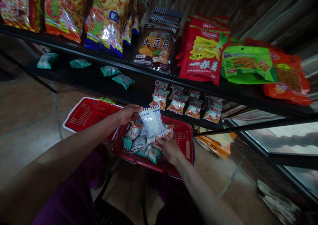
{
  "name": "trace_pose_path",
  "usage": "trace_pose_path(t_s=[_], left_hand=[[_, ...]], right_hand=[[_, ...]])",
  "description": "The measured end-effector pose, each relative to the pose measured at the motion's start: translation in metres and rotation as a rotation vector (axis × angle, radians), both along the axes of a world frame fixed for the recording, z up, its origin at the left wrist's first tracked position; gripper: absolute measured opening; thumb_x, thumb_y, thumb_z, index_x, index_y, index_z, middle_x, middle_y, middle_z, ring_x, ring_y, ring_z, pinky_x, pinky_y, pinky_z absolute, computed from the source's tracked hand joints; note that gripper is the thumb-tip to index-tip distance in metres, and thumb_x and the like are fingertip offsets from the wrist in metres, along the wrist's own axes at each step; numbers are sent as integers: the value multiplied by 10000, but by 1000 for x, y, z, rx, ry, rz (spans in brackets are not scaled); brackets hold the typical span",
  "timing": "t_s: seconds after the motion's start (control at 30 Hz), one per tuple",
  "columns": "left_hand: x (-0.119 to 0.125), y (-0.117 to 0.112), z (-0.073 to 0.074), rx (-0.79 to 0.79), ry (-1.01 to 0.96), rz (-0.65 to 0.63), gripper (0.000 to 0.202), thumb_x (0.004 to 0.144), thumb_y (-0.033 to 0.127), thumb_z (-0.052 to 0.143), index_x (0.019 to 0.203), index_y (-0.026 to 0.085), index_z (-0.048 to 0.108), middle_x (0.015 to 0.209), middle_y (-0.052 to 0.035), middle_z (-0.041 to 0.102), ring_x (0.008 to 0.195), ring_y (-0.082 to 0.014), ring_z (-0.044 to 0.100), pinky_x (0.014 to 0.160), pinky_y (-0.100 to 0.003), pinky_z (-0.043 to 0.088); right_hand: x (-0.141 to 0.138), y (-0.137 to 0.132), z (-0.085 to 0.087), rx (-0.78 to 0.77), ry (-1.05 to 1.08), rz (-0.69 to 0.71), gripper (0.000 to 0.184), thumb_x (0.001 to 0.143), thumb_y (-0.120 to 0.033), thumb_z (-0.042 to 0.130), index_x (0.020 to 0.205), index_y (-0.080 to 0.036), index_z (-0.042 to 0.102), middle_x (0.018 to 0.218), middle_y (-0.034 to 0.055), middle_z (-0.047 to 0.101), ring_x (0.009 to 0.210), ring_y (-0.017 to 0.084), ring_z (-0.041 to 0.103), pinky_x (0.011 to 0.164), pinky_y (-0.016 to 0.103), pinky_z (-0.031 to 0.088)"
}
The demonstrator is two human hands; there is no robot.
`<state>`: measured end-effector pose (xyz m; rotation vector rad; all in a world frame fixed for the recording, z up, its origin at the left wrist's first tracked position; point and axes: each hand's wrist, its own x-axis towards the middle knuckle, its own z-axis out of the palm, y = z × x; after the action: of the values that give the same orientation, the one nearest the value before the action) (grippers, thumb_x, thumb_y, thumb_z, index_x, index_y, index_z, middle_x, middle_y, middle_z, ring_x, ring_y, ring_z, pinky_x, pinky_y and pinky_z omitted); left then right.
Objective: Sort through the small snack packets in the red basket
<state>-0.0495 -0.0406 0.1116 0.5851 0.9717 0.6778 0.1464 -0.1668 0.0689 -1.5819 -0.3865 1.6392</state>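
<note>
Both hands hold 1 flat white snack packet (pixel 152 124) with red-and-blue striped ends, upright and with its printed back to the camera, just above a dark red plastic shopping basket (pixel 185 136) that stands on the tiled floor. The left hand (pixel 129 114) is closed on the packet's top left corner, thumb and fingers pinching the striped seal; the right hand (pixel 169 148) grips the bottom edge from below, fingers curled around it. Under the packet, the basket holds a loose heap of small red-and-white and teal sachets (pixel 135 132). A 2nd, brighter red basket (pixel 84 114) sits just beside it on the left. On the low black shelf (pixel 144 85) behind lie rows of matching red-and-white sachets (pixel 177 103) and a few scattered teal pouches (pixel 123 81). The shelf above carries large bags, among them a red one with potato sticks (pixel 202 57) and a green one (pixel 245 64). As I judge it, the step in hand is the handling of a single packet over the basket, and moving it anywhere calls for 1 hand to release its pinch 1st, since the 2 grips pull it taut.
</note>
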Motion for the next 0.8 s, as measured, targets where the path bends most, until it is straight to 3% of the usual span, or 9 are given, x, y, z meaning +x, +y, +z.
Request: trace_pose_path(t_s=[0.13,0.23,0.37,0.5,0.7,0.8], left_hand=[[2,0,-1,28,3,-40,180,706,159,723,617,117,573,610,-17,612,560,-92,577,571,-215,490],[0,1,-6,136,48,-52,178,671,198,736,627,124,580,609,-2,605,583,-101,573,593,-228,478],[-6,2,-11,327,197,-95,149,652,239,724,725,130,654,657,6,637,627,-111,563,627,-231,424],[-10,3,-14,411,252,-184,233,675,319,716,816,133,705,737,-20,686,692,-127,581,678,-239,408],[-5,1,-14,399,256,-212,244,673,363,700,788,149,717,718,-10,685,666,-126,570,648,-235,409],[-3,0,-14,390,295,-136,223,654,355,697,697,137,686,616,11,623,589,-101,514,587,-220,380]], right_hand=[[1,0,-4,-35,16,13,276,538,-239,866,655,-179,624,616,-18,647,580,105,630,644,243,570],[3,1,-9,11,-77,41,286,555,-290,843,636,-187,588,606,-16,634,582,117,619,647,262,549],[6,1,-14,143,-432,168,283,622,-398,741,583,-201,542,539,-24,585,527,128,548,550,266,459],[7,0,-17,241,-753,328,286,679,-428,614,524,-211,512,491,-19,538,484,124,464,503,264,355],[9,-4,-20,271,-763,395,318,687,-480,591,538,-208,519,511,-12,552,497,131,471,509,263,347],[8,-5,-16,276,-649,354,313,670,-487,650,574,-208,546,518,-26,546,523,134,489,521,257,375]])
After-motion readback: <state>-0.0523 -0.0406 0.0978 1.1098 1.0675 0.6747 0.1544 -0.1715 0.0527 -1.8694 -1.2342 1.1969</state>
